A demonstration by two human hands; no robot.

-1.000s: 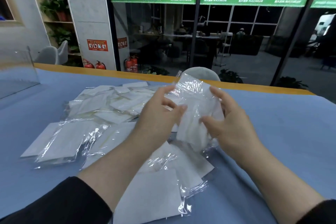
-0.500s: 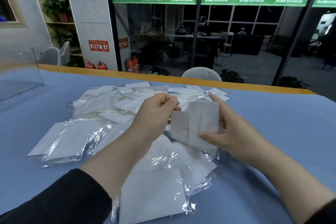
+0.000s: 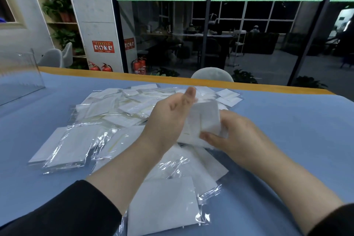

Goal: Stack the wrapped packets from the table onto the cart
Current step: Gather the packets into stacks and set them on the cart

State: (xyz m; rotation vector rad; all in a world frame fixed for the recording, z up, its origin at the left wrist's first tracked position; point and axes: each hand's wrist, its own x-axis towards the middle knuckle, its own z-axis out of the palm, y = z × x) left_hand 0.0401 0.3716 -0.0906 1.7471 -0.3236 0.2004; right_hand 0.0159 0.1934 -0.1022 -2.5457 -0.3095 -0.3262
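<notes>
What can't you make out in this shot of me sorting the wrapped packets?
- Cart: not in the head view, so the stacking spot is unknown.
- Held packet: its lower left part sits behind the left hand; the right hand covers its lower right corner.
- Left fingers: motion-blurred.
- Packet pile: overlapping, count unclear.
- Nearest packet: partly under the left sleeve.
</notes>
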